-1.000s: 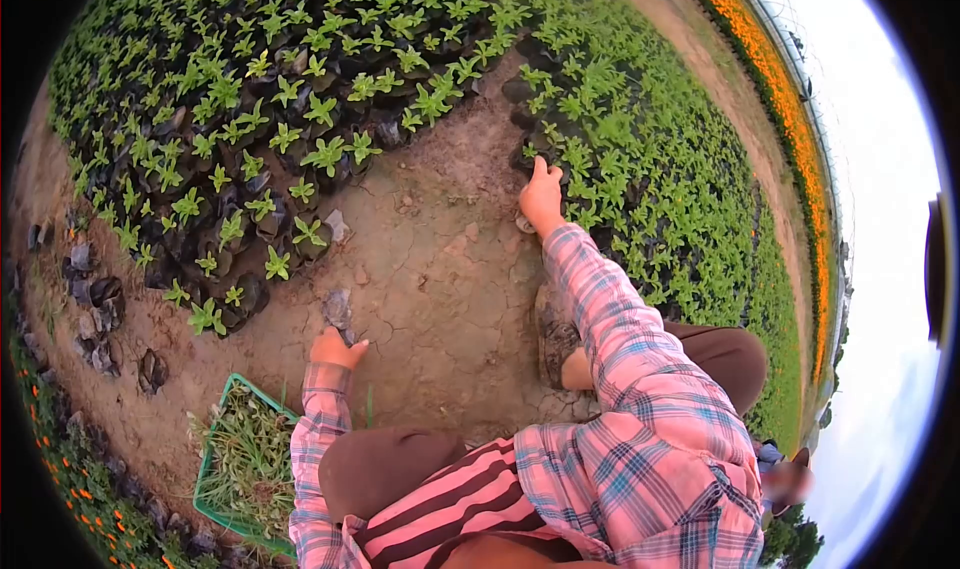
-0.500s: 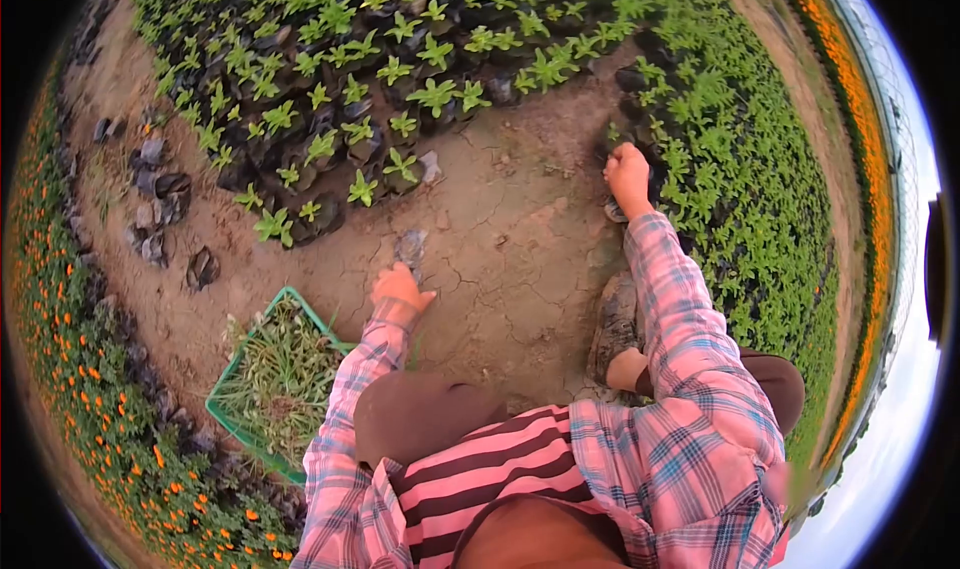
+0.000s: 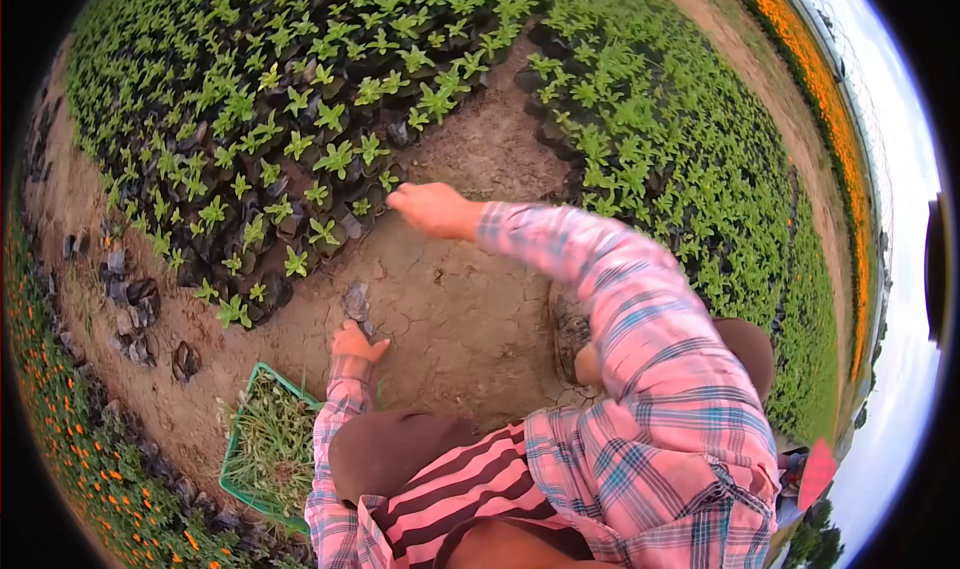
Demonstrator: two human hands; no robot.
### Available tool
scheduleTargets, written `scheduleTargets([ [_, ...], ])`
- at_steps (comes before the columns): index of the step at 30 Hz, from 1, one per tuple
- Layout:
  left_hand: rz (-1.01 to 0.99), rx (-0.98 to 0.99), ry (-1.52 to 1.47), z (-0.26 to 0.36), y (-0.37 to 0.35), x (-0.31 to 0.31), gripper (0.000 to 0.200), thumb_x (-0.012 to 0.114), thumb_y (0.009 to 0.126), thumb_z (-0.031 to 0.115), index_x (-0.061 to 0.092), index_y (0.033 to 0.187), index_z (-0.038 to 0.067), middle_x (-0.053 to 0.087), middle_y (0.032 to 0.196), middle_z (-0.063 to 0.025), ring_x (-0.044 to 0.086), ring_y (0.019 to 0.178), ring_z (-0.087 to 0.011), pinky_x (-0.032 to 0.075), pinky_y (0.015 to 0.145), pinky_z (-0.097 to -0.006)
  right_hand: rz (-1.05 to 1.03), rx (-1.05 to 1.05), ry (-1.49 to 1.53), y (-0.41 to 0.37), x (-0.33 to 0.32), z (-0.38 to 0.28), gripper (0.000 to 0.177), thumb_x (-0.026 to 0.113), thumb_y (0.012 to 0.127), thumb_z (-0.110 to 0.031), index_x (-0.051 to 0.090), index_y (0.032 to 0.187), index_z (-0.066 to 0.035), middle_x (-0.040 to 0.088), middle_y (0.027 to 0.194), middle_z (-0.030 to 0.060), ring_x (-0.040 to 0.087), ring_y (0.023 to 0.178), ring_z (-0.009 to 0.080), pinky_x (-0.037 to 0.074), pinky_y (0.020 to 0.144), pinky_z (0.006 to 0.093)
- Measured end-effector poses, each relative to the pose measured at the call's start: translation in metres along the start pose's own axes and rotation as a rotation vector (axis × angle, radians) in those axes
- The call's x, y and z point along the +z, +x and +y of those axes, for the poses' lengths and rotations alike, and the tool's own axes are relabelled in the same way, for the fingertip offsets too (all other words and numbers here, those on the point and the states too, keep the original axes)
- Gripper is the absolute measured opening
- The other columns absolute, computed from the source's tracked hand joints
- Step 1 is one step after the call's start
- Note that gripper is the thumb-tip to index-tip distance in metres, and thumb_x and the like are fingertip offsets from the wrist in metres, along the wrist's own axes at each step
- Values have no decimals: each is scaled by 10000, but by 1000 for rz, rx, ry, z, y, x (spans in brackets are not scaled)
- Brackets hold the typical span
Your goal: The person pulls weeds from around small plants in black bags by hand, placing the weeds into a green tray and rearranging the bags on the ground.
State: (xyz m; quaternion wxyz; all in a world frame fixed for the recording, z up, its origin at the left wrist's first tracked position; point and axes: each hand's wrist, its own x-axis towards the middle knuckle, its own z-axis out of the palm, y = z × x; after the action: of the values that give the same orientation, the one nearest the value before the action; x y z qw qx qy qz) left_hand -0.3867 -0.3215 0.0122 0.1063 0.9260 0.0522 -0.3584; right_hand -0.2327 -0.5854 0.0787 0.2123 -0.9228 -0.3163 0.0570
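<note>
My right hand (image 3: 430,210) reaches over bare soil to the edge of the potted seedlings (image 3: 338,157). Its fingers are closed beside a small green seedling (image 3: 388,180); what they hold, if anything, is hidden. Low on the left, my left hand (image 3: 354,342) is near the ground with curled fingers and the thumb held apart. A crumpled grey plastic bag (image 3: 357,300) extends from its fingertips and appears to be gripped there. The seedlings stand in dark plastic bags, packed closely together.
A green crate (image 3: 228,459) of pulled weeds (image 3: 270,434) stands at my left. Loose black plastic bags (image 3: 140,299) lie on the soil beyond it. Another dense plant block (image 3: 680,189) lies to the right, and orange flowers (image 3: 110,469) grow at lower left.
My right hand has moved left from the right-hand plant block, across the soil, to the edge of the other block. My left hand stays by the grey plastic bag. The view has shifted.
</note>
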Motion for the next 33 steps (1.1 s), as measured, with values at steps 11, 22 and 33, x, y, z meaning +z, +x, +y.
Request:
scheduleTargets([
  [11, -66, 292, -198, -58, 31, 12, 640, 751, 633, 479, 538, 1002, 2, 570, 995, -246, 558, 972, -364, 457, 803, -401, 218, 779, -199, -183, -76, 210, 138, 568, 695, -119, 632, 677, 2, 623, 696, 197, 620, 689, 371, 505, 634, 438],
  [22, -9, 386, 16, -65, 21, -110, 392, 732, 714, 355, 550, 865, 42, 594, 821, -166, 588, 791, -330, 463, 695, -389, 347, 921, -67, -174, -71, 228, 235, 598, 791, -213, 645, 706, 1, 611, 564, 110, 633, 617, 280, 497, 654, 392],
  [33, -53, 485, -100, 119, 35, -68, 365, 686, 752, 363, 594, 899, 41, 624, 905, -163, 602, 862, -315, 476, 741, -387, 576, 1149, 740, -184, -60, 227, 148, 617, 780, -160, 607, 823, -18, 596, 718, 85, 607, 674, 200, 485, 568, 326],
])
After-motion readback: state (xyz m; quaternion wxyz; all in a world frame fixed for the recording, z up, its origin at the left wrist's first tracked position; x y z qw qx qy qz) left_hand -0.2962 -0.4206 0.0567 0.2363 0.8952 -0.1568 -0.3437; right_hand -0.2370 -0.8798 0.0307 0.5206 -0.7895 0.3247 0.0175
